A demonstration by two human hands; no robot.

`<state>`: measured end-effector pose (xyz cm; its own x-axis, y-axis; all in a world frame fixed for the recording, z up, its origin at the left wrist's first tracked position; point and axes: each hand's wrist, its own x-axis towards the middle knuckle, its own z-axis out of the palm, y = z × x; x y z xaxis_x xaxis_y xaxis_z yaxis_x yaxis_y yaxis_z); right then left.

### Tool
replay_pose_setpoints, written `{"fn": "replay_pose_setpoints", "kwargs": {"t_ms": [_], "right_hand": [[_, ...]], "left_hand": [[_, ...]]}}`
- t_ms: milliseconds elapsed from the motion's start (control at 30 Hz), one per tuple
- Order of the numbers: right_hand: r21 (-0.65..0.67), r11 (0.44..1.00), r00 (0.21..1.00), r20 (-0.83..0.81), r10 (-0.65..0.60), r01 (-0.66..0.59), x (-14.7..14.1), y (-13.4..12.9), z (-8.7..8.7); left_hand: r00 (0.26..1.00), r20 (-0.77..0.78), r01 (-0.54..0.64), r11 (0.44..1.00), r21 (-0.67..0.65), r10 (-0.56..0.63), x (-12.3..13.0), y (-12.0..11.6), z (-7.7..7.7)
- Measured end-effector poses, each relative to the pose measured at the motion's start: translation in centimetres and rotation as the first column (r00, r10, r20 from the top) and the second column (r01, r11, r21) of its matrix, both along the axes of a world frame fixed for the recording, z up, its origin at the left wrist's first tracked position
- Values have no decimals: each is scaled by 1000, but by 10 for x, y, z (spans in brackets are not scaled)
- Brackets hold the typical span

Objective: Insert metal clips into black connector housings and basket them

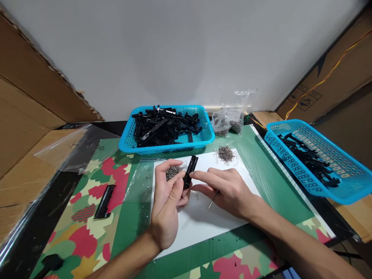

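My left hand (170, 201) grips a long, narrow black plastic part (190, 170), held tilted above the white paper. The index fingertip of my right hand (229, 190) touches or nearly touches the side of that part. A thin metal rod (212, 201), perhaps a tool's shaft, sticks out from under the curled fingers of the right hand; its other end is hidden. Behind the left hand lies a pile of small metal pieces (173, 172). A second pile of small metal pieces (225, 154) sits at the paper's far edge.
A blue basket (123, 143) full of black parts stands at the back. Another blue basket (348, 197) with black parts is at the right. Plastic bags (222, 126) of small metal pieces lie behind the paper (186, 240). One black part (105, 201) rests at the left.
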<state>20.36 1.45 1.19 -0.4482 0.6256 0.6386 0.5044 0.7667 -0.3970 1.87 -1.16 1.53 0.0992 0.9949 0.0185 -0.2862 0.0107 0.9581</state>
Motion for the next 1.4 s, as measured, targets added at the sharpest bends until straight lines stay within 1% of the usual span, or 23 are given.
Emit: {"fn": "replay_pose_setpoints", "kwargs": {"t_ms": [133, 267, 367, 467, 533, 600, 667, 700, 767, 867, 933, 1000, 1033, 1100, 1167, 1233, 1267, 1333, 1400], "right_hand": [[91, 996, 998, 56, -14, 9, 4, 3, 0], [144, 988, 993, 110, 32, -48, 7, 3, 3], [152, 986, 994, 95, 53, -67, 9, 3, 5], [156, 986, 993, 111, 46, -63, 13, 6, 4], [150, 988, 990, 138, 11, -32, 18, 9, 2], [140, 990, 987, 155, -31, 9, 23, 14, -1], [125, 991, 986, 156, -57, 38, 28, 18, -4], [112, 993, 986, 155, -60, 43, 30, 19, -5], [74, 997, 986, 158, -47, 36, 33, 21, -6], [16, 1000, 983, 182, -15, 13, 34, 21, -6], [-9, 1000, 979, 205, -3, 5, 34, 20, -5], [-45, 999, 975, 220, 14, -4, 33, 20, -4], [-84, 996, 974, 223, 31, -12, 33, 20, -3], [-217, 976, 974, 213, 77, -30, 33, 22, 1], [-377, 926, 977, 182, 112, -36, 36, 23, 6], [-477, 878, 983, 142, 117, -36, 39, 25, 12], [-499, 865, 986, 120, 120, -44, 41, 26, 15], [-508, 858, 988, 78, 137, -79, 43, 27, 18], [-473, 877, 988, 73, 136, -86, 44, 28, 17]], "left_hand": [[997, 39, 62, 998, -30, -61, -1, 5, 2], [996, -5, 89, 993, -75, -90, -1, 3, 2], [995, -46, 90, 995, -48, -92, -1, 1, -2], [984, -171, 67, 996, 53, -57, -3, 1, -8], [950, -312, 79, 983, 166, -24, -5, 4, -12], [879, -473, 102, 950, 296, 53, -7, 8, -13], [788, -595, 135, 900, 414, 156, -9, 14, -11], [750, -631, 158, 871, 464, 201, -10, 16, -10], [698, -663, 197, 818, 541, 271, -12, 21, -6], [641, -676, 204, 767, 608, 365, -16, 27, -4], [605, -689, 239, 735, 635, 399, -18, 29, -4], [574, -712, 299, 705, 643, 405, -20, 29, -5], [561, -724, 323, 699, 638, 401, -20, 29, -5], [537, -748, 345, 709, 616, 389, -21, 29, -6], [518, -771, 357, 726, 588, 370, -20, 28, -7], [507, -785, 361, 739, 569, 356, -19, 28, -8], [503, -789, 358, 745, 562, 353, -18, 28, -9], [490, -797, 354, 756, 551, 352, -17, 28, -9], [469, -803, 349, 758, 551, 367, -16, 28, -10]]}}
